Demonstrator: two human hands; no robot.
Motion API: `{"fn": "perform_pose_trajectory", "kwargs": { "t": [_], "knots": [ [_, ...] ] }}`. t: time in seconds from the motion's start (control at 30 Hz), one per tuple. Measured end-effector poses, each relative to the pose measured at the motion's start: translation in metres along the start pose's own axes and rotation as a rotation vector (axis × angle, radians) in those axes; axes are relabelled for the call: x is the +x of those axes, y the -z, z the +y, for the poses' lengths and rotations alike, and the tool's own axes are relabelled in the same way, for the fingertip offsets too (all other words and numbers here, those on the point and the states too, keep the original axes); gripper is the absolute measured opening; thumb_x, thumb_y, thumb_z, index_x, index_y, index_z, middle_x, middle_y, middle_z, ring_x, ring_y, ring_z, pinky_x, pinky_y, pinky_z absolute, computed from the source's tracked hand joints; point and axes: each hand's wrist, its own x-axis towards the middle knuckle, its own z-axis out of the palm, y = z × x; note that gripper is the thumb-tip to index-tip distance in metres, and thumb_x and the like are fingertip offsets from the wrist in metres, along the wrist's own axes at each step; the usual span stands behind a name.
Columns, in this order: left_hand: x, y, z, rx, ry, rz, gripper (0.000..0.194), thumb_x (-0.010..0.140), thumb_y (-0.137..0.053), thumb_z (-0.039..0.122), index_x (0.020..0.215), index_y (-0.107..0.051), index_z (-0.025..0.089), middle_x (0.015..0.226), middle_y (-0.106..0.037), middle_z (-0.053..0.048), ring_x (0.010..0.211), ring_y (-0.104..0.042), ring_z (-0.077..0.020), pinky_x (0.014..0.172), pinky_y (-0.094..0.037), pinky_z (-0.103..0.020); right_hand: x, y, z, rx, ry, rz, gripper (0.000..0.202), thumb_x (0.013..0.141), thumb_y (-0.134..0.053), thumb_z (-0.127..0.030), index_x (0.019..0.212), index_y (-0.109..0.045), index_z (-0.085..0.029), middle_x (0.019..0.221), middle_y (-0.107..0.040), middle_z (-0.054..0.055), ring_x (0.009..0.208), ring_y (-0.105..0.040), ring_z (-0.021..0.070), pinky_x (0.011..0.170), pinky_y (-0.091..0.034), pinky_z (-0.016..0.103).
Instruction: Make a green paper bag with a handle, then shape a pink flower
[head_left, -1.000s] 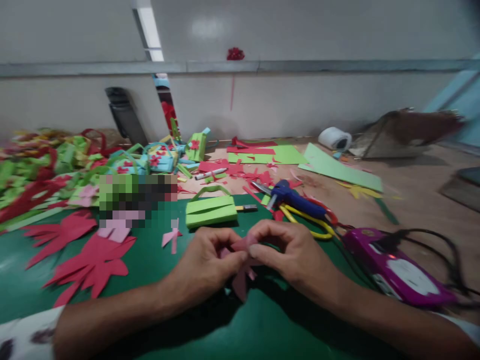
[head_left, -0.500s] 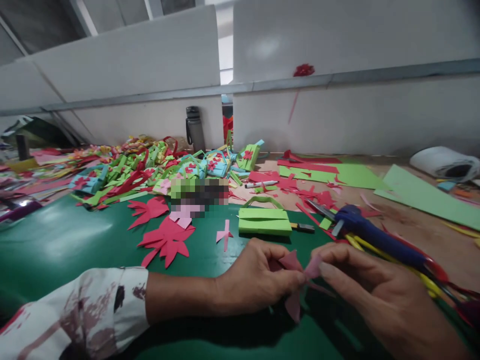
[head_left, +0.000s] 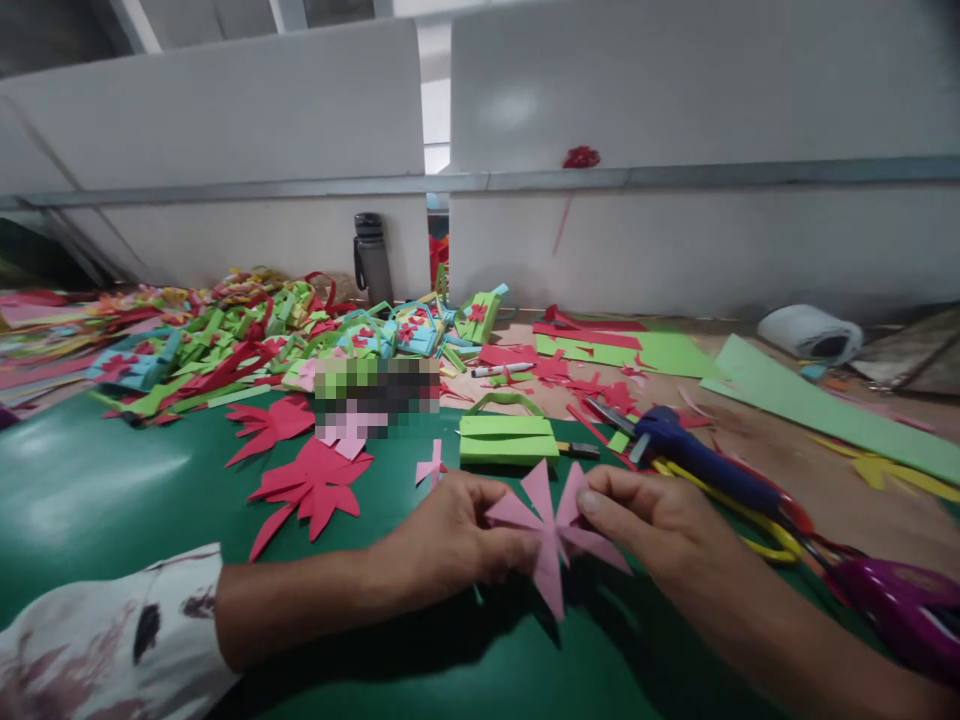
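Observation:
A pink paper flower (head_left: pixel 550 532) with several pointed petals is spread out between my hands, above the green mat. My left hand (head_left: pixel 457 525) pinches a petal on its left side. On the right, my right hand (head_left: pixel 645 510) pinches the upper right petal between thumb and fingers. Just beyond the flower lies a light green paper bag (head_left: pixel 507 440) with a handle, and a cutter (head_left: pixel 579 450) sticks out at its right. A small pink paper piece (head_left: pixel 431 467) rests left of the bag. Red paper flowers (head_left: pixel 319 485) lie farther left on the mat.
A blue glue gun (head_left: pixel 701 460) and yellow-handled scissors lie at the right, near a purple tool (head_left: pixel 896 600). Small paper bags and strips (head_left: pixel 225 340) are heaped at the back left by a dark bottle (head_left: pixel 373 260). Green sheets (head_left: pixel 817 400) lie back right.
The pink flower has been opened out and its petals now face the camera. My right hand has moved slightly left and up, and the view has shifted right.

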Motion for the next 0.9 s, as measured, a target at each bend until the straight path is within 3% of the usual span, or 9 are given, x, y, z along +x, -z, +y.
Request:
{"fn": "perform_pose_trajectory", "kwargs": {
  "t": [0.23, 0.4, 0.47, 0.53, 0.6, 0.67, 0.7, 0.8, 0.9],
  "knots": [
    [-0.005, 0.018, 0.003, -0.02, 0.03, 0.104, 0.022, 0.077, -0.056, 0.03, 0.065, -0.052, 0.012, 0.057, -0.054, 0.001, 0.044, -0.042, -0.0054, 0.045, -0.031, -0.018, 0.011, -0.011, -0.014, 0.08, -0.02, 0.002, 0.018, 0.074, -0.056, -0.031, 0.067, -0.055, -0.015, 0.06, -0.056, 0.0, 0.051, -0.046, 0.0092, 0.047, -0.033, 0.02],
    [-0.009, 0.034, 0.001, 0.118, 0.031, 0.213, 0.029, 0.082, -0.047, 0.035, 0.063, -0.051, 0.013, 0.056, -0.051, 0.001, 0.044, -0.04, -0.0065, 0.045, -0.031, -0.019, 0.018, -0.017, -0.022, 0.046, -0.022, -0.095, 0.019, 0.078, -0.05, -0.03, 0.07, -0.057, -0.015, 0.062, -0.057, 0.001, 0.053, -0.048, 0.0102, 0.047, -0.035, 0.021],
    [-0.013, 0.047, 0.0, 0.333, -0.009, 0.257, 0.034, 0.084, -0.041, 0.036, 0.062, -0.053, 0.014, 0.055, -0.05, 0.001, 0.046, -0.041, -0.0085, 0.045, -0.03, -0.02, 0.022, -0.019, -0.02, 0.001, -0.018, -0.121, 0.021, 0.078, -0.051, -0.033, 0.072, -0.058, -0.015, 0.064, -0.057, 0.002, 0.054, -0.049, 0.0108, 0.047, -0.036, 0.021],
    [-0.019, 0.064, -0.001, 0.703, -0.103, 0.352, 0.032, 0.085, -0.04, 0.034, 0.066, -0.056, 0.014, 0.059, -0.053, -0.001, 0.053, -0.047, -0.0122, 0.05, -0.033, -0.022, 0.029, -0.021, -0.017, -0.035, -0.012, -0.153, 0.024, 0.078, -0.053, -0.037, 0.071, -0.058, -0.015, 0.064, -0.058, 0.002, 0.054, -0.049, 0.0112, 0.046, -0.036, 0.021],
    [-0.025, 0.082, -0.001, 1.152, -0.174, 0.568, 0.021, 0.083, -0.045, 0.03, 0.081, -0.059, 0.015, 0.079, -0.06, -0.007, 0.074, -0.053, -0.019, 0.062, -0.037, -0.026, 0.034, -0.023, -0.014, -0.021, -0.002, -0.2, 0.026, 0.079, -0.052, -0.04, 0.071, -0.057, -0.016, 0.066, -0.059, 0.002, 0.055, -0.051, 0.0122, 0.048, -0.037, 0.022],
    [-0.03, 0.097, 0.0, 1.436, -0.056, 0.754, 0.023, 0.08, -0.048, 0.029, 0.093, -0.057, 0.013, 0.094, -0.059, -0.012, 0.09, -0.052, -0.0259, 0.066, -0.039, -0.029, 0.039, -0.027, -0.013, -0.017, 0.001, -0.236, 0.027, 0.079, -0.052, -0.041, 0.07, -0.057, -0.016, 0.066, -0.059, 0.003, 0.056, -0.051, 0.0123, 0.048, -0.037, 0.022],
    [-0.031, 0.103, 0.0, 1.505, 0.021, 0.789, 0.027, 0.079, -0.051, 0.033, 0.095, -0.056, 0.012, 0.097, -0.059, -0.014, 0.092, -0.051, -0.0279, 0.065, -0.039, -0.03, 0.04, -0.029, -0.013, -0.033, 0.003, -0.24, 0.027, 0.08, -0.051, -0.04, 0.07, -0.056, -0.016, 0.065, -0.058, 0.002, 0.055, -0.05, 0.0118, 0.048, -0.036, 0.022],
    [-0.03, 0.113, -0.001, 1.553, 0.185, 0.727, 0.034, 0.078, -0.05, 0.042, 0.093, -0.057, 0.012, 0.096, -0.059, -0.015, 0.089, -0.054, -0.03, 0.059, -0.039, -0.03, 0.044, -0.034, -0.013, -0.086, 0.02, -0.244, 0.026, 0.08, -0.05, -0.037, 0.068, -0.056, -0.015, 0.063, -0.056, 0.001, 0.055, -0.047, 0.0111, 0.048, -0.033, 0.022],
    [-0.026, 0.114, -0.004, 1.539, 0.212, 0.645, 0.032, 0.081, -0.044, 0.037, 0.089, -0.06, 0.011, 0.091, -0.06, -0.016, 0.081, -0.057, -0.03, 0.056, -0.038, -0.031, 0.048, -0.037, -0.011, -0.041, 0.033, -0.27, 0.026, 0.082, -0.049, -0.037, 0.07, -0.056, -0.015, 0.064, -0.056, 0.001, 0.055, -0.046, 0.0109, 0.049, -0.033, 0.023]
  ]
}}
